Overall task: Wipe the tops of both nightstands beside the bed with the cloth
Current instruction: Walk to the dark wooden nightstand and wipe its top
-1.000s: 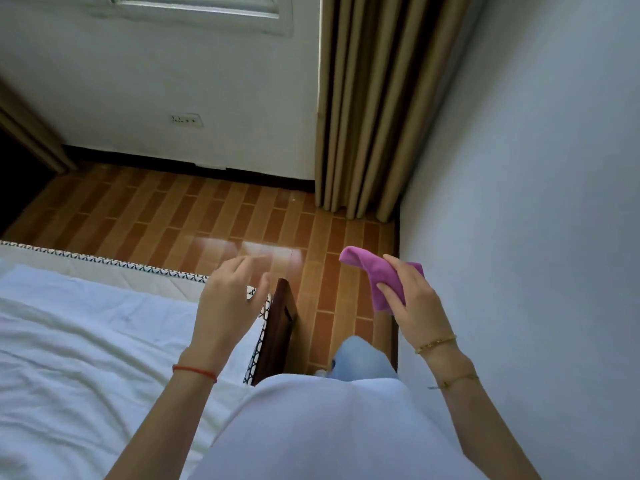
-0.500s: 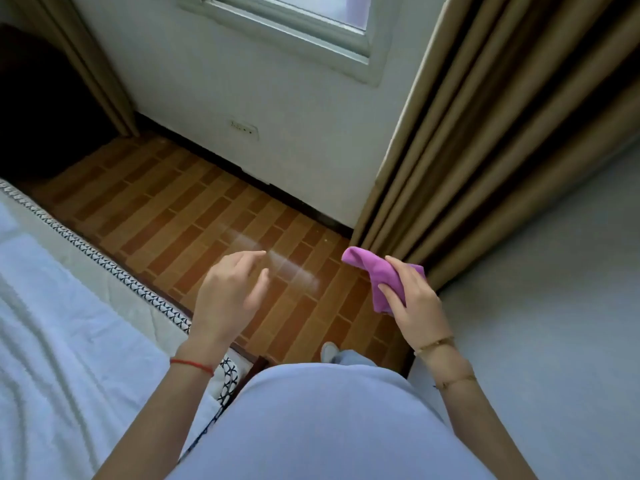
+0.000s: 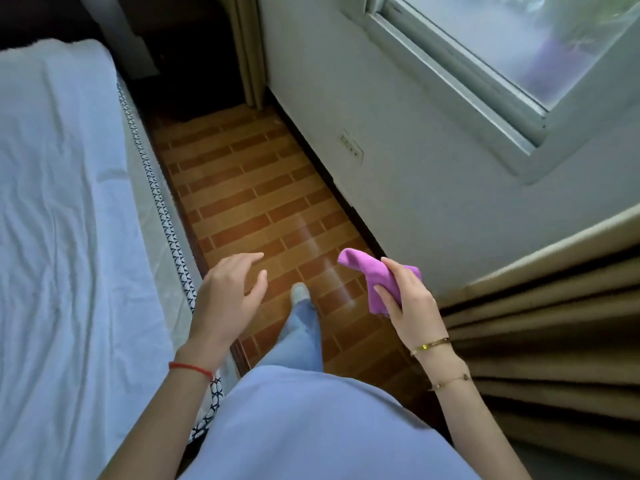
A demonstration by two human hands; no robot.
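A bed point(image 3: 62, 209) with a rumpled white sheet fills the left side, its mattress edge trimmed with a black-and-white patterned band point(image 3: 162, 216). Just right of that edge, the left hand point(image 3: 230, 296) hovers palm-down in the air, fingers spread and loosely bent, gripping nothing; a red string bracelet point(image 3: 191, 368) circles its wrist. Beneath and beyond it runs a strip of brick-patterned floor point(image 3: 249, 188), where a leg in light blue jeans ends in a pale shoe point(image 3: 299, 292). Farther right, the right hand point(image 3: 410, 299) is raised, fingers curled round a bunched purple cloth point(image 3: 372, 275), one corner of it sticking out to the left past the fingertips. Two thin gold bracelets sit on that wrist. Behind runs a white wall with a socket plate point(image 3: 352, 148) and a window point(image 3: 512, 53). Tan curtains point(image 3: 554, 327) hang at far right. The dark corner at top centre may hold furniture, but it is too dim to tell.
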